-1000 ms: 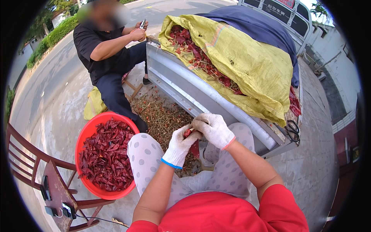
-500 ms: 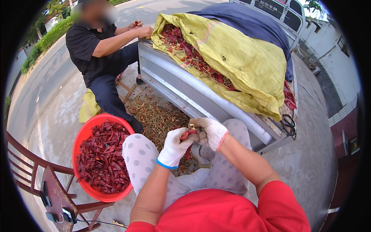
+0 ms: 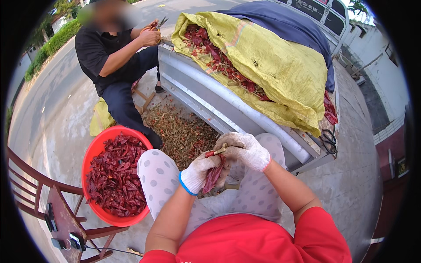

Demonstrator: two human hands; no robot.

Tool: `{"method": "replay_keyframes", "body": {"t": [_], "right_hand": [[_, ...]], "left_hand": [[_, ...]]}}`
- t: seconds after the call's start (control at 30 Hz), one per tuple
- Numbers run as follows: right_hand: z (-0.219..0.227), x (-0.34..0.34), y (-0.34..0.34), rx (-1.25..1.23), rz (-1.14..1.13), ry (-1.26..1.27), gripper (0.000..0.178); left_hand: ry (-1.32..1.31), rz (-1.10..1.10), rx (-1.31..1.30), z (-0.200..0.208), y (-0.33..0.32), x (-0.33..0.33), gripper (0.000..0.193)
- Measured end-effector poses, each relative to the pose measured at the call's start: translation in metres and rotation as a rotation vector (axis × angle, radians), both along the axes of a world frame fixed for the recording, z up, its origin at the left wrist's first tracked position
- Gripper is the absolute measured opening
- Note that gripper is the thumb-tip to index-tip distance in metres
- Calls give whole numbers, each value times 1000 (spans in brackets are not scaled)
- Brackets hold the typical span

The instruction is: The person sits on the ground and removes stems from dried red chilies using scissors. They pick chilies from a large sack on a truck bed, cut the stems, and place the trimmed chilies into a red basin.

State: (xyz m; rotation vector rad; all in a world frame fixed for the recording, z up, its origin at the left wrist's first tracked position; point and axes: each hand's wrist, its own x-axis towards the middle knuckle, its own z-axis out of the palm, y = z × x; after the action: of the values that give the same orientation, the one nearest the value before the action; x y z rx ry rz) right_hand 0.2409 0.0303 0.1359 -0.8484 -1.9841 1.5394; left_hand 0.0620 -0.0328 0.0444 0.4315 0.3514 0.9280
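A dried red chili pepper (image 3: 214,177) hangs tip down between my hands, its pale stem at the top. My left hand (image 3: 199,171), in a white work glove with a blue cuff, is closed around the pepper's upper part. Gloved in white with a pink cuff and soiled fingers, my right hand (image 3: 246,151) pinches at the stem end; its fingertips are partly hidden. Both hands are above my lap. A red plastic tub (image 3: 86,173) left of my knee holds a heap of dried chilies (image 3: 117,177).
Ahead stands a truck bed (image 3: 193,81) with a yellow woven sack (image 3: 276,70) of chilies. Black-handled scissors (image 3: 329,141) lie at its right corner. Stem scraps (image 3: 188,131) cover the ground. Opposite sits a person (image 3: 109,52) holding scissors (image 3: 161,23). A wooden chair (image 3: 41,182) stands at left.
The chili between my hands has turned so its body and stem show more. My right hand has shifted slightly right. The other person's hands have risen from the sack, with scissors now showing.
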Motion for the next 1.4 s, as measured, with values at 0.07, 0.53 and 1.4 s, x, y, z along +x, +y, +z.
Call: {"method": "replay_keyframes", "body": {"t": [0.07, 0.53, 1.4], "right_hand": [[-5, 0, 6, 360, 72, -31, 16], [-21, -6, 1, 27, -182, -137, 16], [-24, -19, -26, -1133, -718, 359, 23]], "left_hand": [[-84, -130, 64, -4, 4, -5, 36], [527, 87, 26, 25, 10, 9, 10], [1136, 239, 764, 1, 6, 8, 19]]}}
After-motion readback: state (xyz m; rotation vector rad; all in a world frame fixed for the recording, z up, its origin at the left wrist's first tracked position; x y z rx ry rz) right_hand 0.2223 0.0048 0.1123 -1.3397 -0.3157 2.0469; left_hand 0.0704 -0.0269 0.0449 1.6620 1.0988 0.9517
